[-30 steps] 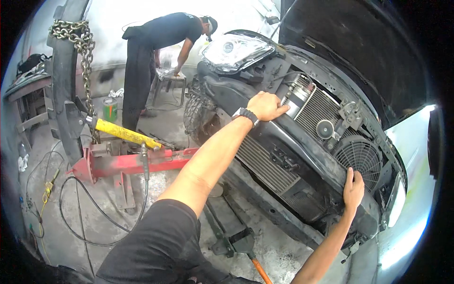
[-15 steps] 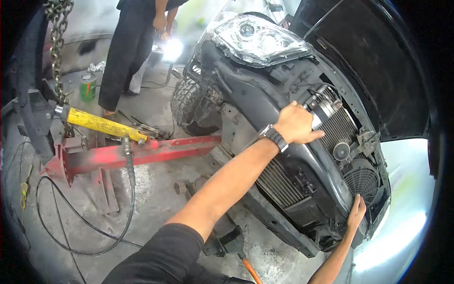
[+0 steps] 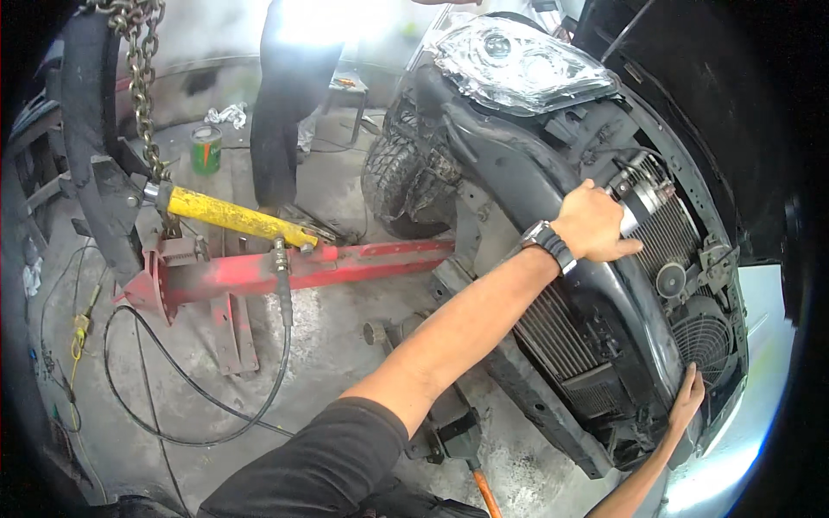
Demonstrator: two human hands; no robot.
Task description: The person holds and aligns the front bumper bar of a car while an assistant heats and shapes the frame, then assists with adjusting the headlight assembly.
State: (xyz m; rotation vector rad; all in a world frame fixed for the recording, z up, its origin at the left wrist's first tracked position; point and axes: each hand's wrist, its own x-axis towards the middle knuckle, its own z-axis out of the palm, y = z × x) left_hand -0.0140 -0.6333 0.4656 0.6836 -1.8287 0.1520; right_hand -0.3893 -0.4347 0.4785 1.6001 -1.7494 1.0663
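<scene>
My left hand [image 3: 596,220] grips the long black front beam [image 3: 623,312] of the car, thumb pointing right, a watch on its wrist. My right hand [image 3: 689,393] has its fingers on the beam's lower right end, beside the fan [image 3: 704,337]. A clear-lensed headlight [image 3: 531,65] sits above the beam's upper end. Behind the beam are a radiator [image 3: 665,224] and a silver cylinder [image 3: 639,207], partly hidden by my left hand. Slatted cooling fins [image 3: 557,341] show below it.
A red steel frame [image 3: 363,263] with yellow ram [image 3: 233,220], chain [image 3: 142,86] and looping hose [image 3: 199,439] occupies the left. A floor jack [image 3: 471,449] lies below me. A co-worker's dark-trousered legs [image 3: 281,121] stand behind, near a stool [image 3: 345,91] and can [image 3: 205,151].
The view has shifted, putting the beam's upper end farther right. Both my hands stay on the beam. The co-worker, earlier bent over the stool, now shows mostly as legs at the top.
</scene>
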